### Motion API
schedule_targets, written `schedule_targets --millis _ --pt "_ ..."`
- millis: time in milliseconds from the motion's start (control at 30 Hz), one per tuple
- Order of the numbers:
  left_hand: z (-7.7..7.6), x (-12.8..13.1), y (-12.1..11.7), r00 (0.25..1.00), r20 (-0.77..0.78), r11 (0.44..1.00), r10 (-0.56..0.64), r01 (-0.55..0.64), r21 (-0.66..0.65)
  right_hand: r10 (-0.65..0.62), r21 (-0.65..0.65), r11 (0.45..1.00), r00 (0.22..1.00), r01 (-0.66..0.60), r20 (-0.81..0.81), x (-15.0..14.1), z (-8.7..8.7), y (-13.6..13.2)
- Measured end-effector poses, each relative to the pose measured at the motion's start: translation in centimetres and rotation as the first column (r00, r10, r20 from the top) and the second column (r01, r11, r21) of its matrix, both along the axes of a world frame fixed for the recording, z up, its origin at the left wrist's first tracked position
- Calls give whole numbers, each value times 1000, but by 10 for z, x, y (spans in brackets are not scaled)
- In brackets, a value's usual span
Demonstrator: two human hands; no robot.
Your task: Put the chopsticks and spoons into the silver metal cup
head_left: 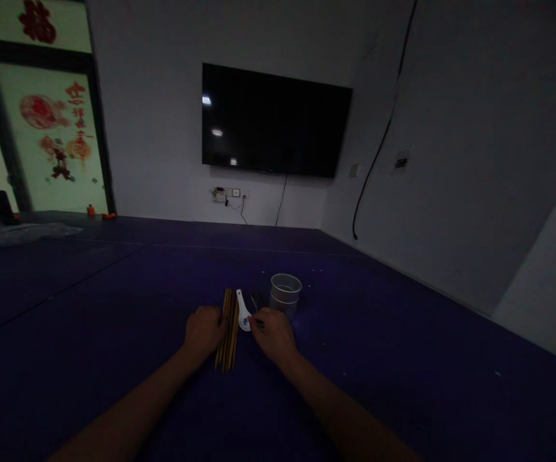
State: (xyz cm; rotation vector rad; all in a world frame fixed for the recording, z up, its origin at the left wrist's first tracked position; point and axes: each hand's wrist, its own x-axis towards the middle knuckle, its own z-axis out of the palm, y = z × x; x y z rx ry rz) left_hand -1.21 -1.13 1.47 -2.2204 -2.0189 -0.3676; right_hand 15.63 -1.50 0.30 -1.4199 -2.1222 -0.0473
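Our left hand point(204, 332) rests curled against the chopsticks point(228, 328) on the purple worktop point(114, 321), while our right hand point(272, 333) pinches fingers on the white spoon point(243, 314) beside a cup point(285, 294).

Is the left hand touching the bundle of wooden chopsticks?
Touching. In the head view the left hand rests against the left edge of the wooden chopsticks, its fingers overlapping them with no visible gap.
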Motion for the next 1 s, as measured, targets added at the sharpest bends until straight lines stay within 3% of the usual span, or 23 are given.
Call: schedule_targets --millis 1000 --pt "1 -2 2 998 -54 999 22 -20 35 26 40 999 1000 -26 0 -1 -1 -1"
